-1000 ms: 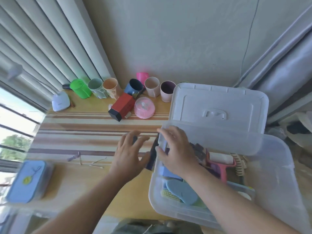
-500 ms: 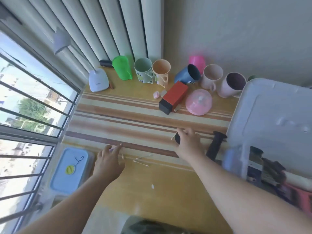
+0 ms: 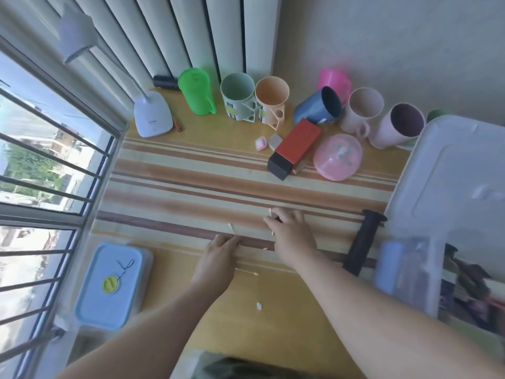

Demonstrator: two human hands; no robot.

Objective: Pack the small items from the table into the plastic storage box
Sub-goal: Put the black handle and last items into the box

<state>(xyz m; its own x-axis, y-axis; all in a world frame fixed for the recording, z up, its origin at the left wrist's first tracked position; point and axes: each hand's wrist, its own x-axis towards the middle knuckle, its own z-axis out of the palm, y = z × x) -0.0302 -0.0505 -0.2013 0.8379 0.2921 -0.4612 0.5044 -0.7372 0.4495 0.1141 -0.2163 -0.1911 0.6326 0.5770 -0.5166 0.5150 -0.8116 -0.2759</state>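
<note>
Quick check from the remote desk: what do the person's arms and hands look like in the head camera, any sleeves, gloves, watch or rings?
Both forearms come in from the bottom edge bare, with no sleeve in view. The left hand and right hand wear no gloves, and no watch or wristband shows at either wrist. The picture is too soft to settle rings.

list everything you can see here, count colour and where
cups: seven in a back row; green, sage, peach, blue (tipped), pink, cream, mauve
desk lamp: one, white, back left
red box: one, lying mid-table
pink dome: one, right of red box
cotton swabs: several, pale, near the hands
black handle: one, beside the storage box
storage box: one, clear, right
blue container: one, lower left
left hand: pinches a swab
right hand: fingers curled on swabs
</note>
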